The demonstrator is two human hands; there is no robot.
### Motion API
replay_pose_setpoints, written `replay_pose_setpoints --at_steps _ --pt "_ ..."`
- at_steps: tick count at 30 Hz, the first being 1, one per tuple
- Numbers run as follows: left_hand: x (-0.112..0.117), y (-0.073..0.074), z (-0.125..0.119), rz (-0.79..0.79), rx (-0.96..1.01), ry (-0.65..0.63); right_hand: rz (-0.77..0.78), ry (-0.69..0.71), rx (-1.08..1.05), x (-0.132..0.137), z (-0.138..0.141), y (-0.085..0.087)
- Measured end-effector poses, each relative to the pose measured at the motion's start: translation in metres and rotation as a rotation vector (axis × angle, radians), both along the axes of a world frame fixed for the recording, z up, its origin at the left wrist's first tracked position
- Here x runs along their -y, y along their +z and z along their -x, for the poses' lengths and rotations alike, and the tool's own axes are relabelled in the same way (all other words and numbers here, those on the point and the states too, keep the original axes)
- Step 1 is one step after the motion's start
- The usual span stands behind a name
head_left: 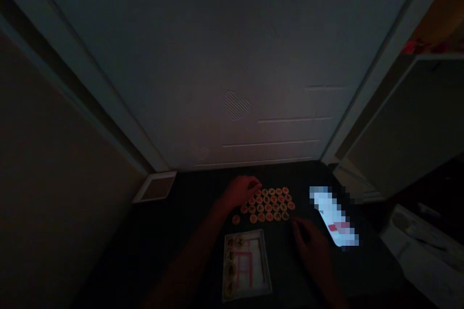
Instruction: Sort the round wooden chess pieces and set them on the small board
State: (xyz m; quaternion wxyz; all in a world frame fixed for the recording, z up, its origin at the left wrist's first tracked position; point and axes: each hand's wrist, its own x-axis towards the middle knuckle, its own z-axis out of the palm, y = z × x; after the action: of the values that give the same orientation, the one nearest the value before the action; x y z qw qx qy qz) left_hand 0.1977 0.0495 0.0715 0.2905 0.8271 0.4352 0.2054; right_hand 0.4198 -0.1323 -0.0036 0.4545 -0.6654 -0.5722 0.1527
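Round xiangqi pieces (268,207) with red or dark characters lie in several rows on the dark table. My left hand (243,191) is at the far left corner of these rows, its fingers curled together; whatever they hold, if anything, is hidden. One piece (236,219) lies apart at the near left. My right hand (312,241) rests at the near right of the rows, fingers loosely bent and apart, with a fingertip close to the corner piece (285,216). Nearer to me, a white-rimmed open box (268,270) holds several larger-looking pieces along its left side and top.
A lit phone (333,217), its screen blurred out, lies right of my right hand. A shallow white-edged tray (173,179) sits at the table's far left. A pale door panel (235,58) with a heart pattern rises behind the table. The light is dim.
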Motion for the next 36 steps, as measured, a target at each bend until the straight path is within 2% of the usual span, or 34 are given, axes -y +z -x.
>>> replay_pose_setpoints --at_steps 5,11,25,36 --pt "-0.015 -0.001 -0.015 0.01 -0.081 -0.079 0.028 -0.006 -0.001 0.0 -0.001 0.0" --pt "-0.025 -0.012 -0.026 0.008 -0.123 -0.126 0.03 -0.032 -0.004 0.0 0.0 0.0" --pt "-0.031 -0.032 -0.025 0.101 -0.051 -0.11 0.075 -0.02 0.034 0.003 -0.002 0.01" --pt "-0.033 -0.03 -0.026 0.16 -0.013 -0.136 0.079 -0.017 0.057 0.003 -0.004 0.009"
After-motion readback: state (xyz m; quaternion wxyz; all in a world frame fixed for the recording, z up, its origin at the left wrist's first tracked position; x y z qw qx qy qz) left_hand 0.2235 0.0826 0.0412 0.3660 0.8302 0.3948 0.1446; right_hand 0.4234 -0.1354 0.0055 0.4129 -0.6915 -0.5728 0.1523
